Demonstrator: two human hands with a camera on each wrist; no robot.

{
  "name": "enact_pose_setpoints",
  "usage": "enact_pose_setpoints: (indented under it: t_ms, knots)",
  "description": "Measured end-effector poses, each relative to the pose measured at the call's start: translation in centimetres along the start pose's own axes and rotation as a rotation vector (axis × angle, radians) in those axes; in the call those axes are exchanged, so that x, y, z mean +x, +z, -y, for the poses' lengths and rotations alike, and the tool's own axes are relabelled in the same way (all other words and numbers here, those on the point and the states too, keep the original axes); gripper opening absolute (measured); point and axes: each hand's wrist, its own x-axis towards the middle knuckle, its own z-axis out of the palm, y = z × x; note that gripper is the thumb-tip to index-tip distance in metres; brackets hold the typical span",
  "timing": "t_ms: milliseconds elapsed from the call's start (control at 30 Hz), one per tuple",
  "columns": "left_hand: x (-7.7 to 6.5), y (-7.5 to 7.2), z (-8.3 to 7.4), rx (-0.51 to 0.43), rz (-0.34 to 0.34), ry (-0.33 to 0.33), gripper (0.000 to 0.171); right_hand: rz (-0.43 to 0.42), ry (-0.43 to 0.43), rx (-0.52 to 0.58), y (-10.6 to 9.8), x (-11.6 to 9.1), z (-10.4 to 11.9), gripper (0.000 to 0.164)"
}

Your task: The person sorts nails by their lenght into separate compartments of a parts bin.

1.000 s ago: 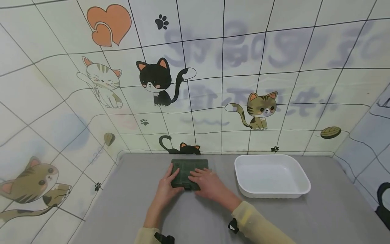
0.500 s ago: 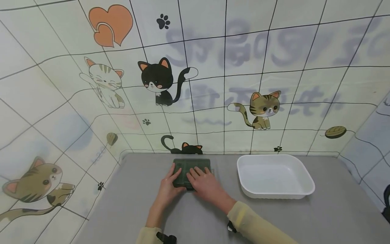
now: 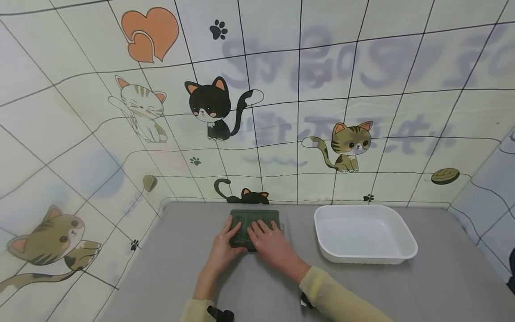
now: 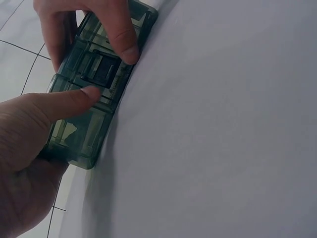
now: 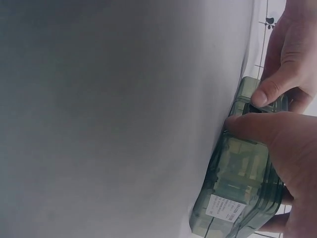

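A dark green see-through plastic box [image 3: 263,216] with inner compartments lies flat on the grey table, its lid down. My left hand [image 3: 222,250] holds its left side, with fingers over the lid and the thumb on the front face. My right hand [image 3: 275,247] grips the right half, fingers spread on the lid. In the left wrist view, both thumbs press the front on either side of a dark latch [image 4: 101,69]. A white printed label [image 5: 225,208] shows on the box in the right wrist view. What is inside the box cannot be made out.
A white rectangular tray [image 3: 364,257] stands on the grey table [image 3: 161,268] to the right of the box. Behind the table hangs a tile-patterned sheet [image 3: 281,179] with printed cats. A black object [image 3: 512,273] shows at the far right edge.
My right hand has shifted slightly left across the box, and its thumb side now covers the front latch in the head view. The head view has turned a little left.
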Motion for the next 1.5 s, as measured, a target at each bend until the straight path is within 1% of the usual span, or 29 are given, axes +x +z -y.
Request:
enact_pose_setpoints:
  t_ms: [100, 233, 333, 633, 733, 933, 1200, 1333, 1500]
  knots:
    - [0.0, 0.0, 0.0, -0.007, 0.016, -0.01, 0.081, -0.007, -0.003, 0.011, 0.0, -0.2, -0.2, 0.054]
    - [0.0, -0.2, 0.1, -0.015, 0.031, -0.02, 0.082, -0.029, -0.017, 0.02, -0.1, -0.4, -0.5, 0.062]
    - [0.1, -0.3, 0.1, -0.012, 0.031, -0.008, 0.081, -0.037, -0.037, 0.009, 0.2, -0.4, -0.7, 0.067]
    - [0.2, -0.6, 0.1, -0.007, 0.031, -0.008, 0.081, -0.099, -0.107, -0.033, 0.5, -0.3, -1.3, 0.058]
    - [0.2, -0.6, 0.1, -0.002, 0.033, -0.01, 0.081, -0.105, -0.124, -0.054, 0.5, -0.2, -1.5, 0.06]
    - [0.2, -0.6, 0.1, -0.002, 0.041, -0.034, 0.081, -0.123, -0.158, -0.094, 0.5, -0.2, -1.7, 0.067]
    - [0.2, -0.6, -0.1, -0.006, 0.04, -0.041, 0.081, -0.158, -0.153, -0.047, 0.7, -0.3, -1.9, 0.065]
    - [0.2, -0.6, -0.3, -0.015, 0.038, -0.045, 0.082, -0.144, -0.157, -0.028, 0.6, -0.3, -2.0, 0.066]
    - [0.1, -0.3, -0.7, -0.005, 0.022, -0.059, 0.082, -0.13, -0.157, -0.013, 0.7, -0.4, -2.1, 0.065]
